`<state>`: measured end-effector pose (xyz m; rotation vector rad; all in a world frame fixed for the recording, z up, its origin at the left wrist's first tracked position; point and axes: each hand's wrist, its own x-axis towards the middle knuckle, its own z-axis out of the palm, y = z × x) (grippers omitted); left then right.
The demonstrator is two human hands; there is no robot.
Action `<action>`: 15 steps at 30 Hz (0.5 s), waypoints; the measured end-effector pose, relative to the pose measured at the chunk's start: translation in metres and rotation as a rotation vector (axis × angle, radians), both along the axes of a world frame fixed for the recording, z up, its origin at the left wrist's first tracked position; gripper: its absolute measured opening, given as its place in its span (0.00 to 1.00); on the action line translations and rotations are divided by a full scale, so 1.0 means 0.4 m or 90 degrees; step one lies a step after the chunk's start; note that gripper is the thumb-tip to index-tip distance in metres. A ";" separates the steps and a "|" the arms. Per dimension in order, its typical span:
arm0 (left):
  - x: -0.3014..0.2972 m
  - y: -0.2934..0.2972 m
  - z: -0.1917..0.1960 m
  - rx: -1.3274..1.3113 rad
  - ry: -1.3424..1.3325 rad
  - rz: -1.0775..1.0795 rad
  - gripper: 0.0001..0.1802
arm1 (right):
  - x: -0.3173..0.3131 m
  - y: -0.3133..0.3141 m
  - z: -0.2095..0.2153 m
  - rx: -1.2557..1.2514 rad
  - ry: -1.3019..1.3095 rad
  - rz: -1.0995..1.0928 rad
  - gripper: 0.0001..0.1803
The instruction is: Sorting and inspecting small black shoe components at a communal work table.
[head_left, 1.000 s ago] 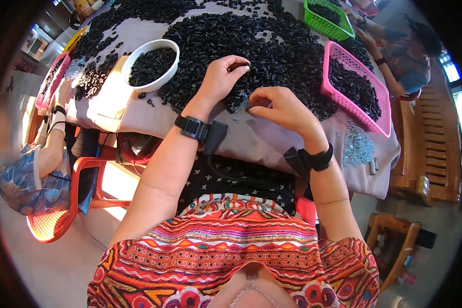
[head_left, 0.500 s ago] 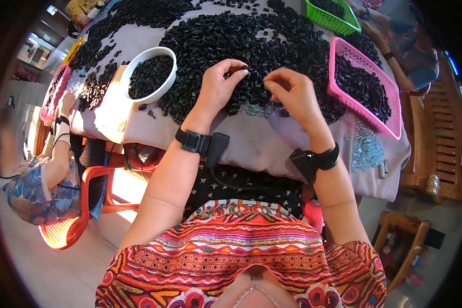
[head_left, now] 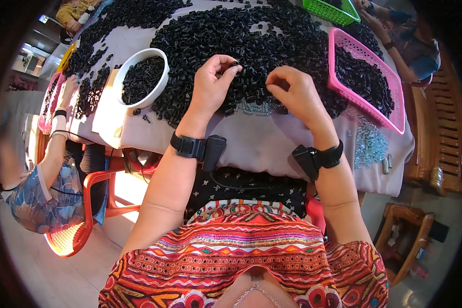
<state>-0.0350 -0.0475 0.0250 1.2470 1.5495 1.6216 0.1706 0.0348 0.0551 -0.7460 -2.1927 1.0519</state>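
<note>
My left hand (head_left: pixel 210 84) is over the near part of a wide pile of small black plastic pieces (head_left: pixel 195 41). Its thumb and forefinger pinch one small black plastic piece (head_left: pixel 235 63). To the right, my right hand (head_left: pixel 296 95) hovers above the same heap, apart from the left, its thumb and fingertips pressed together. Whatever may be between those fingertips is too small to make out. Small silvery metal springs (head_left: pixel 254 109) lie at the pile's near edge, below and between my hands.
A white bowl (head_left: pixel 166 77) of thin black parts stands left. On the right are a pink basket (head_left: pixel 332 56) of black parts, a green basket (head_left: pixel 335 16) and more springs (head_left: pixel 370 143). One person (head_left: pixel 43 197) sits left, another (head_left: pixel 408 46) far right.
The gap between my hands has grown a little, with my left hand shifted slightly left, still pinching the black piece. The whole view has also moved slightly.
</note>
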 end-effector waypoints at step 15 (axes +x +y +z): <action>0.001 0.007 0.004 -0.041 0.060 -0.006 0.08 | -0.011 -0.012 -0.017 0.110 -0.016 -0.021 0.08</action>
